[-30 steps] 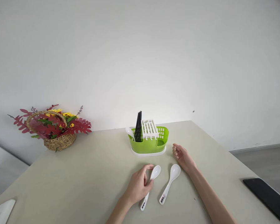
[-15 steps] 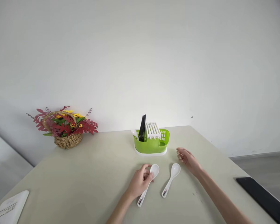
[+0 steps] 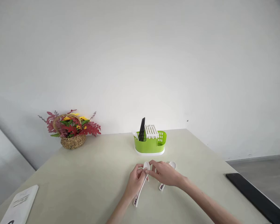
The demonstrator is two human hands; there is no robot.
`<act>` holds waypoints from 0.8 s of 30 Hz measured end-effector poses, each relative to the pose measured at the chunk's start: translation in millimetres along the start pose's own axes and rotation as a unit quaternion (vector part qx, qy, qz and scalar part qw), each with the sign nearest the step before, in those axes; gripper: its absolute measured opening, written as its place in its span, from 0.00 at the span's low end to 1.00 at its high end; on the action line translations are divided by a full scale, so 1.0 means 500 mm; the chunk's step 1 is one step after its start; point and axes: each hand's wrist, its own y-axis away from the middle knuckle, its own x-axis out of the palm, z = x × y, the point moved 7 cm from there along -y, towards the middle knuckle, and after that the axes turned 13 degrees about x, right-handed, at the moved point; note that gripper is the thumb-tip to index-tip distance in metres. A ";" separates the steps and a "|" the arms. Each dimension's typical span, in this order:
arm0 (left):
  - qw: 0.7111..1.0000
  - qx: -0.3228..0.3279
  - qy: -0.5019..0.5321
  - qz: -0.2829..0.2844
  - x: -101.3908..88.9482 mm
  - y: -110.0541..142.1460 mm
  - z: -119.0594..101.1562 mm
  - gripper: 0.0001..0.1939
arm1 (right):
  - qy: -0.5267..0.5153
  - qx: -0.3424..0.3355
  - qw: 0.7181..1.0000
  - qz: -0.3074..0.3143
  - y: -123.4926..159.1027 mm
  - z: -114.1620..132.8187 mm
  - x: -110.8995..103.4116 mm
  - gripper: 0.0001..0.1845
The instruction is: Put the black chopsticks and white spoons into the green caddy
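Two white plastic spoons lie on a pale table [image 3: 88, 183] in front of me. My left hand [image 3: 136, 182] is closed round the left spoon [image 3: 140, 188] near its bowl. My right hand [image 3: 166, 174] reaches across to the same spoon's bowl with its fingers partly curled, and it covers most of the right spoon [image 3: 172, 165]. Behind them stands a green cutlery drainer [image 3: 149, 144] holding black chopsticks [image 3: 142, 129], a white insert and another white spoon.
A wicker basket of red and yellow flowers [image 3: 71, 130] sits at the back left by the wall. A white booklet [image 3: 21, 203] lies at the front left corner. A black flat device [image 3: 256, 196] lies along the right edge.
My right hand has moved left from beside the drainer, over the right spoon, to the left spoon's bowl. My left hand keeps its hold. The view has pulled back a little.
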 end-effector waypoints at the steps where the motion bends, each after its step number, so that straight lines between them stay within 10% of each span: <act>1: 1.000 0.002 0.005 -0.008 -0.002 0.004 0.001 0.27 | 0.018 0.003 1.000 0.003 0.000 0.011 0.010 0.16; 10: 0.998 0.021 0.048 -0.045 -0.008 0.033 -0.007 0.24 | 0.003 0.058 0.998 -0.023 -0.028 0.041 0.043 0.17; 24: 0.998 0.027 -0.020 -0.056 -0.038 0.097 -0.029 0.23 | 0.077 0.031 0.994 -0.075 -0.081 0.060 -0.031 0.16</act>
